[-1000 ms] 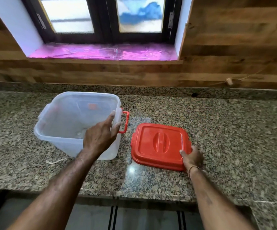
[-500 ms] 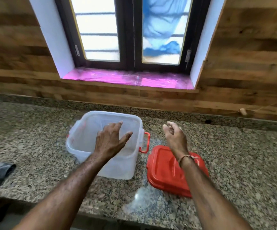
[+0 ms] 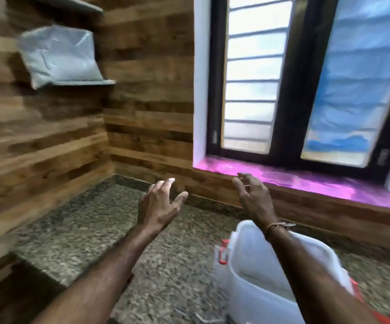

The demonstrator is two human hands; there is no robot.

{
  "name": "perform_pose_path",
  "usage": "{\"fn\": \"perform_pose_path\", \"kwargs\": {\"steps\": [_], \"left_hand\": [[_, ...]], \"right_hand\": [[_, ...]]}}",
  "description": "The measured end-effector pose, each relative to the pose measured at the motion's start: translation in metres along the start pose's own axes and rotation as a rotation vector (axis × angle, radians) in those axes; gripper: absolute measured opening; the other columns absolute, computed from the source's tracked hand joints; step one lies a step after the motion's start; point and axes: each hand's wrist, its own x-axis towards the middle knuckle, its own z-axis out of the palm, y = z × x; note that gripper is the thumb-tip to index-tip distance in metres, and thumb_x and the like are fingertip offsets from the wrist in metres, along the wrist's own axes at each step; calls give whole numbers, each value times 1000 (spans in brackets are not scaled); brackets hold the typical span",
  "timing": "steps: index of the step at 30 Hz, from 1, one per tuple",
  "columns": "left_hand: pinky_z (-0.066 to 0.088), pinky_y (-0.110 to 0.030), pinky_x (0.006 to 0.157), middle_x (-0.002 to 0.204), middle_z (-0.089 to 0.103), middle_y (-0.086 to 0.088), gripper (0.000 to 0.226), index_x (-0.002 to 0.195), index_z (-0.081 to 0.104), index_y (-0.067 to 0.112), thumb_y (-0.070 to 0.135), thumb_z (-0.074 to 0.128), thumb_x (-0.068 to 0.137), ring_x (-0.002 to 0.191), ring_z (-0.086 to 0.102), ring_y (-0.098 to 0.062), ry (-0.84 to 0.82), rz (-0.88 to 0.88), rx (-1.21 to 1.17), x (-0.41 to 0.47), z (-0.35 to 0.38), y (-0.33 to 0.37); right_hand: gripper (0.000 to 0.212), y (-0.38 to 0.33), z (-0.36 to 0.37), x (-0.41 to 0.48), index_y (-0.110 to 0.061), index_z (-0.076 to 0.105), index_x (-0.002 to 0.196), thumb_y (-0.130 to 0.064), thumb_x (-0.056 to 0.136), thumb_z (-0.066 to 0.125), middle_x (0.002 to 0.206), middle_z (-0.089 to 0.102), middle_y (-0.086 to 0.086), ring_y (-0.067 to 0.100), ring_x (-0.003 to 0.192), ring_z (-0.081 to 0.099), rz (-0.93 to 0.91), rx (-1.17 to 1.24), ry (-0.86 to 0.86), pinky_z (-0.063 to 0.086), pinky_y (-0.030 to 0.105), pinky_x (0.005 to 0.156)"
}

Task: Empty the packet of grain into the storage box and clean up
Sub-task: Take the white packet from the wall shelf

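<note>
A clear packet of pale grain (image 3: pixel 59 54) leans on a grey wall shelf (image 3: pixel 89 83) at the upper left. The translucent storage box (image 3: pixel 254 288) with red handles stands open on the granite counter at the lower right, partly behind my right forearm. A sliver of its red lid (image 3: pixel 381 320) shows at the bottom right edge. My left hand (image 3: pixel 159 204) and my right hand (image 3: pixel 254 197) are both raised in the air above the counter, fingers spread, holding nothing. Both are well below and right of the packet.
The speckled granite counter (image 3: pixel 84 230) runs into a corner of wood-panelled walls. A window (image 3: pixel 306 78) with a pink-covered sill (image 3: pixel 306 181) is at the right. A second shelf (image 3: pixel 72 5) sits above the packet. The picture is motion-blurred.
My view has swung up and left, bringing the shelf and packet into sight. My left hand left the box and my right hand left the lid; both rose, open.
</note>
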Motion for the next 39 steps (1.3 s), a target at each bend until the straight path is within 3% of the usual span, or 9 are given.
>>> {"fn": "perform_pose_path", "kwargs": {"steps": [4,8,17,25,30,34,37,39], "left_hand": [[52,-41,96,134,63,-3,74,141,56,20,71,50,87,125,58,-26,78,-22,31,48,-57,-63],[50,-39,94,136,63,0,65,142,55,23,62,57,91,124,58,-25,186,-67,75,102,-109,-116],[48,-38,102,144,57,2,67,145,50,28,67,55,90,131,55,-21,364,-179,164,226,-204,-212],[50,-42,100,143,57,-5,72,146,46,22,65,58,90,128,55,-26,479,-175,192,356,-277,-281],[38,-45,108,156,39,-3,78,152,36,26,66,58,89,141,38,-26,584,-89,313,427,-311,-313],[24,-53,120,167,21,-2,90,158,22,29,71,58,87,152,23,-27,530,-39,491,494,-340,-344],[40,-38,104,153,47,-3,81,152,38,24,64,65,87,136,48,-22,504,-24,468,530,-356,-359],[42,-26,80,124,66,-1,53,130,60,21,55,69,89,103,62,-16,561,9,443,546,-367,-368]], "right_hand": [[42,-66,65,46,-28,62,131,-52,97,54,126,66,4,20,106,67,-74,-6,-66,55,41,92],[48,-128,128,102,-36,59,128,-64,91,47,124,64,0,22,108,66,-174,4,-84,56,45,90],[41,-267,249,240,-36,57,132,-56,96,50,125,62,-3,22,114,62,-364,32,-163,51,40,96],[52,-375,321,351,-22,56,139,-47,94,62,130,62,4,22,115,62,-507,61,-193,51,42,100],[58,-435,371,412,-25,52,141,-43,89,71,135,60,4,23,117,60,-574,-28,-198,51,38,99],[62,-491,417,463,-27,49,146,-34,90,74,147,53,4,24,131,52,-646,-67,-189,46,39,108],[64,-531,439,495,-25,47,148,-28,90,74,150,50,5,26,137,48,-707,-106,-153,44,40,112],[63,-558,455,514,-24,48,147,-25,90,74,147,52,7,27,134,51,-747,-131,-123,47,42,109]]}}
